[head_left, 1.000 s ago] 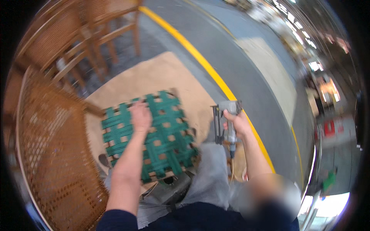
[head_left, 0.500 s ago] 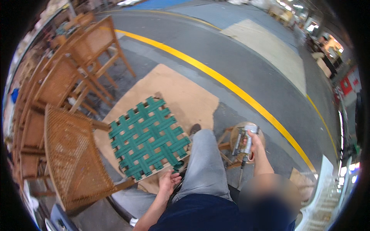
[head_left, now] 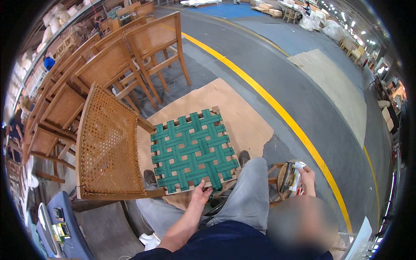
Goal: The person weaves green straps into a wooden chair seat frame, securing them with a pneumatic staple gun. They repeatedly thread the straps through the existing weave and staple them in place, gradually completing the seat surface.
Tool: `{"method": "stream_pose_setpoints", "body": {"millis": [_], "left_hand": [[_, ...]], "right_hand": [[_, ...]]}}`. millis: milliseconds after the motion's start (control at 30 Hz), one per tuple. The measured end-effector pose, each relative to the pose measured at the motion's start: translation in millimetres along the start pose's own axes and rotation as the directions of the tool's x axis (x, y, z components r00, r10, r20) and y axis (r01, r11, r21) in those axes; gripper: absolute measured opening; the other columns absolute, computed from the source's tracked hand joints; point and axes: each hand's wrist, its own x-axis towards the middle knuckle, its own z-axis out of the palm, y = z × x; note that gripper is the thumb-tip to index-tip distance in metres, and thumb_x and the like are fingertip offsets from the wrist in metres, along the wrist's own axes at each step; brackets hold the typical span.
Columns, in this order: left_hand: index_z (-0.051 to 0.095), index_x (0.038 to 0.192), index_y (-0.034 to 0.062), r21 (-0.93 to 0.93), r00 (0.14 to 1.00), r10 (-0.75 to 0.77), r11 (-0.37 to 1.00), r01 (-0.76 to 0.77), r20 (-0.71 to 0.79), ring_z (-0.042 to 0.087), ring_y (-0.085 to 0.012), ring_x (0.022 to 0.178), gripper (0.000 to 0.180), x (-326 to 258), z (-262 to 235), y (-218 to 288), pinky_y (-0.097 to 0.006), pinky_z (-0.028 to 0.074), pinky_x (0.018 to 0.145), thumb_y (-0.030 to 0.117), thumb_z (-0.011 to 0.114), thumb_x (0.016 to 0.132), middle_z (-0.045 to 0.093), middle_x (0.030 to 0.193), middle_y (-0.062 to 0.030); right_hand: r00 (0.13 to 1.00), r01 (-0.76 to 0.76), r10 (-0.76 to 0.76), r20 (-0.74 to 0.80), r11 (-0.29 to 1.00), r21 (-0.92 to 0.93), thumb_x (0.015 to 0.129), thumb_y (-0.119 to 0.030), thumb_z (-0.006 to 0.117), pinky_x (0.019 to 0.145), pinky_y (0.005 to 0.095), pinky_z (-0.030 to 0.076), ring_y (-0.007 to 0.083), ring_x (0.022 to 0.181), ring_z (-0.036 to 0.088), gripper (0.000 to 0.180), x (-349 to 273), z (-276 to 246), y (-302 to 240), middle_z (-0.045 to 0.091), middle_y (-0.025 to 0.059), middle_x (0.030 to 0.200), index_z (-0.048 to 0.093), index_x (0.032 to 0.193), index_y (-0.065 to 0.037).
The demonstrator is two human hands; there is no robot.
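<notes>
Thumb and fingers parted, the left hand [head_left: 200, 197] touches the near edge of a chair seat [head_left: 193, 149] woven from green straps. One strap's end [head_left: 216, 186] hangs over that near edge, just beside the fingertips; whether any finger presses on it, I cannot tell. The right hand [head_left: 307, 175] is well apart from the left one, its fingers bent at a grey nail gun [head_left: 294, 177] on a round wooden stool [head_left: 282, 173]. How firmly they close on the tool cannot be made out.

The chair stands upright on a brown sheet [head_left: 247, 117], its seat nearer the sheet's left edge, so that the far right corner of the sheet lies bare. Its cane backrest [head_left: 110, 147] rises at the left end of the seat, and the front edge points right. The seat is nearly square, with neither side clearly longer; its straps cross over and under, leaving small square gaps.

The nail gun lies toward the right edge of the stool, its long axis running roughly from the far edge to the near one.

At lower left, a small yellow-and-white box [head_left: 61, 232] sits on a blue-grey panel [head_left: 69, 216]; its contents are hidden.
</notes>
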Motion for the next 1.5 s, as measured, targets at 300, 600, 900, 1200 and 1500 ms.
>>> {"method": "stream_pose_setpoints", "body": {"millis": [300,600,900,1200,1500], "left_hand": [[0.054,0.124,0.0042,0.086,0.979,0.204,0.975,-0.203,-0.003,0.063,-0.0361,0.101,0.042,15.0,-14.2,-0.8,-0.053,0.054,0.096,0.034,0.069,0.098,0.059,0.115,-0.0176],[0.061,0.124,0.0111,0.253,0.985,0.167,0.952,-0.173,0.047,0.064,-0.0243,0.100,0.036,18.8,-38.2,-28.6,-0.048,0.051,0.096,0.029,0.073,0.095,0.064,0.115,-0.0058],[0.072,0.113,0.0051,0.679,0.990,0.058,0.723,-0.129,0.127,0.061,-0.0119,0.099,0.028,8.4,-22.5,-44.3,-0.032,0.046,0.088,0.027,0.073,0.096,0.071,0.108,-0.0036],[0.076,0.109,0.0082,0.883,0.992,0.011,0.454,-0.119,0.128,0.062,-0.0128,0.089,0.030,-41.3,-69.4,-59.3,-0.033,0.049,0.084,0.034,0.075,0.094,0.073,0.098,-0.0021],[0.075,0.106,0.0035,0.952,0.988,-0.139,0.304,-0.028,0.073,0.065,-0.0161,0.088,0.035,-25.4,-83.5,-76.5,-0.034,0.051,0.081,0.030,0.084,0.085,0.074,0.097,-0.0069]], "right_hand": [[0.937,0.051,-0.177,0.301,0.922,0.383,0.095,-0.024,0.071,0.087,0.0354,0.050,0.0175,0.107,0.060,0.043,-73.0,29.6,-59.3,0.066,0.0076,0.119,0.062,0.131,-0.002],[0.711,-0.028,-0.365,0.602,0.840,0.542,0.094,-0.013,0.070,0.082,0.0263,0.050,0.0116,0.092,0.063,0.036,-161.1,116.1,-54.7,0.070,0.0031,0.104,0.064,0.127,0.001],[0.502,-0.089,-0.350,0.791,0.889,0.450,0.097,-0.019,0.069,0.087,0.0309,0.052,0.0155,0.101,0.067,0.039,-198.2,149.7,-44.4,0.071,0.0081,0.114,0.061,0.131,-0.002],[0.378,0.085,-0.026,0.925,0.996,-0.007,0.091,-0.026,0.077,0.096,0.0401,0.049,0.0266,0.116,0.061,0.059,-221.5,238.3,-81.5,0.066,0.0195,0.125,0.056,0.134,0.009],[0.640,-0.007,0.114,0.760,0.990,-0.142,0.087,-0.031,0.078,0.081,0.0444,0.053,0.0344,0.100,0.070,0.043,-244.2,343.3,-32.1,0.073,0.0207,0.099,0.071,0.108,0.006]]}}
